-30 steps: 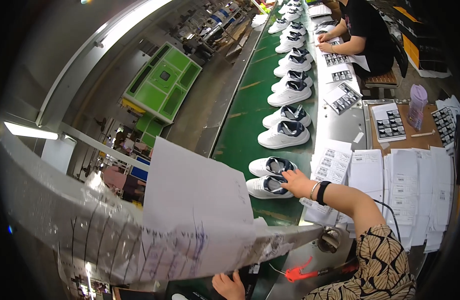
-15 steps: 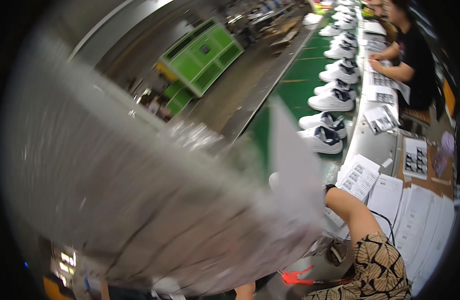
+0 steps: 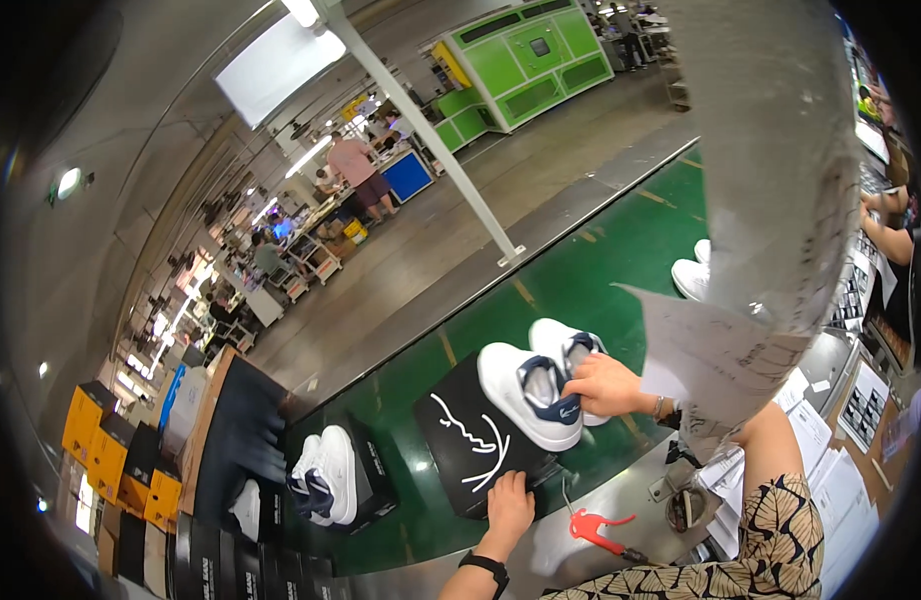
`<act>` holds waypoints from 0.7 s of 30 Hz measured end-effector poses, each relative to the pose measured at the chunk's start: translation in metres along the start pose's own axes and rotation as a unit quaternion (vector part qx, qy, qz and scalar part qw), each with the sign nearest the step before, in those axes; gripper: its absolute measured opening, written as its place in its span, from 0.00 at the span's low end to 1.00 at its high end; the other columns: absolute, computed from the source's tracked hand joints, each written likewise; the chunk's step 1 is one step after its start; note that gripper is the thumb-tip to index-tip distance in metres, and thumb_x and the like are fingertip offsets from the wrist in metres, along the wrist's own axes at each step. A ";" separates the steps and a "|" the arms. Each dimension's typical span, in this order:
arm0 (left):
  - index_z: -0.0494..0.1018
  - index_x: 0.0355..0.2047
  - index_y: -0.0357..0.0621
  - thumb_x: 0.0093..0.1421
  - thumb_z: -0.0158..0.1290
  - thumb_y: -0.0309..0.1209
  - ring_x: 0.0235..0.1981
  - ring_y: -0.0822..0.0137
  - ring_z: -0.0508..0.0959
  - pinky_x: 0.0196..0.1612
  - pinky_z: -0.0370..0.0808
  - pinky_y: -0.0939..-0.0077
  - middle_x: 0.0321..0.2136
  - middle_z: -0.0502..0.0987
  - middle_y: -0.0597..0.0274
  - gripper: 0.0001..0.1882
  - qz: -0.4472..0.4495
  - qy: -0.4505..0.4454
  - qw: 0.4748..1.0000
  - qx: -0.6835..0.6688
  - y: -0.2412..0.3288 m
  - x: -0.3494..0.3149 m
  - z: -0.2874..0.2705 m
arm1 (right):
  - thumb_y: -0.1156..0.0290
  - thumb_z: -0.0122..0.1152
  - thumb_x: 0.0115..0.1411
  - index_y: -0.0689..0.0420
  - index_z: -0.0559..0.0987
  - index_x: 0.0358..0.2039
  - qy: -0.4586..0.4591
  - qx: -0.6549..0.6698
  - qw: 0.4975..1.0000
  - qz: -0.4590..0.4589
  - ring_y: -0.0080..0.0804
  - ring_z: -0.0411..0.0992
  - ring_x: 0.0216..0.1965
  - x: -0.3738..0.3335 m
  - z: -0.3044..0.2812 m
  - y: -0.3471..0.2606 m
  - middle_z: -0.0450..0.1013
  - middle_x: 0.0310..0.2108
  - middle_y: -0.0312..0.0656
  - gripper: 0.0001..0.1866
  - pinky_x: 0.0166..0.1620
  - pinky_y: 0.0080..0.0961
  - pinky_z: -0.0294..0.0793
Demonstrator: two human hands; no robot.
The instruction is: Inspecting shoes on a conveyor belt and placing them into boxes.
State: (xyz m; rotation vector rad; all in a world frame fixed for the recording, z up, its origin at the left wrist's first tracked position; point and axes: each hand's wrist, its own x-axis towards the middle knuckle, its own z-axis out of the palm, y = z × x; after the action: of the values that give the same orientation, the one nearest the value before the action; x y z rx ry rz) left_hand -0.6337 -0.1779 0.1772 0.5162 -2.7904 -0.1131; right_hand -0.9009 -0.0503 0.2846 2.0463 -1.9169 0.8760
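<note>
A pair of white sneakers with navy collars sits at the right end of a black shoebox, partly over its lid. My right hand is closed on the navy heel of the nearer sneaker; its fingertips reach into the collar. My left hand rests open with its fingers on the near edge of the box. Just right of that hand lies a red air blow gun on the metal ledge. A hanging bundle wrapped in clear film, with a white paper sheet attached, covers part of my right forearm.
The green conveyor belt runs diagonally. Another white pair rests on a black box at left. Stacked black boxes and yellow boxes stand lower left. Printed sheets and a co-worker's arm are at right.
The wrapped bundle has swung from the left and middle to the right, uncovering the box, the sneakers and both my hands. The view has turned left.
</note>
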 end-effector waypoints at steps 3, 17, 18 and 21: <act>0.66 0.45 0.40 0.48 0.52 0.30 0.43 0.55 0.69 0.42 0.67 0.61 0.43 0.68 0.54 0.22 0.070 0.007 0.996 -0.049 0.009 -0.006 -0.003 | 0.73 0.57 0.45 0.44 0.75 0.32 -0.006 0.041 0.996 -0.080 0.33 0.66 0.36 0.032 0.003 -0.013 0.66 0.25 0.34 0.12 0.45 0.36 0.61; 0.71 0.41 0.46 0.53 0.48 0.39 0.40 0.53 0.75 0.44 0.71 0.59 0.35 0.76 0.52 0.17 -0.148 -0.200 0.964 -0.093 -0.047 -0.011 0.006 | 0.71 0.55 0.55 0.64 0.71 0.46 -0.059 0.230 0.924 0.299 0.25 0.70 0.34 -0.028 -0.025 0.026 0.73 0.33 0.40 0.18 0.39 0.20 0.69; 0.73 0.36 0.45 0.53 0.49 0.40 0.37 0.52 0.76 0.41 0.72 0.61 0.33 0.77 0.52 0.15 -0.144 -0.153 0.973 -0.093 -0.043 -0.005 -0.003 | 0.70 0.55 0.55 0.63 0.71 0.45 -0.038 0.230 0.919 0.318 0.24 0.70 0.34 -0.053 -0.029 0.037 0.74 0.33 0.41 0.18 0.39 0.19 0.69; 0.73 0.33 0.44 0.53 0.46 0.37 0.37 0.50 0.76 0.42 0.72 0.59 0.30 0.77 0.50 0.13 -0.155 -0.220 0.960 -0.079 -0.058 0.007 -0.020 | 0.69 0.56 0.55 0.63 0.73 0.44 0.024 0.263 0.884 0.385 0.24 0.71 0.32 -0.110 -0.038 0.039 0.74 0.31 0.41 0.17 0.37 0.18 0.70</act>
State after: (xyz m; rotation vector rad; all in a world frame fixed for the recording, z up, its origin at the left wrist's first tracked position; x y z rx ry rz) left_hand -0.6144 -0.2345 0.1902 0.9901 -3.0569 -0.5792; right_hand -0.9471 0.0567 0.2459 1.3743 -2.7319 1.7566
